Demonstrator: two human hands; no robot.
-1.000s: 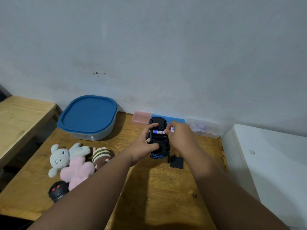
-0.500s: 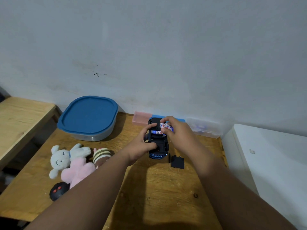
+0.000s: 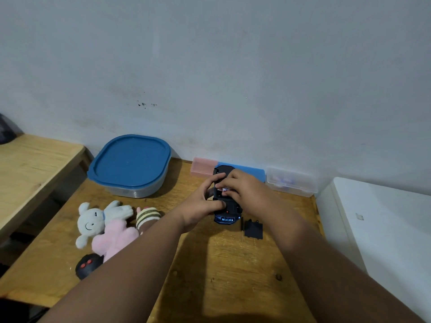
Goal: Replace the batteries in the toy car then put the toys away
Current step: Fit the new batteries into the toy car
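On the wooden worktop (image 3: 221, 271), the black battery cover (image 3: 253, 229) lay just right of the upturned toy car (image 3: 227, 213). Your left hand (image 3: 202, 207) gripped the car's side; your right hand's (image 3: 247, 190) fingers (image 3: 229, 194) pressed batteries (image 3: 224, 189) into its compartment. Beyond stood the blue-lidded container (image 3: 130, 164).

Bare table (image 3: 228, 271) lies open near the person; plush toys (image 3: 109, 224) crowd the left
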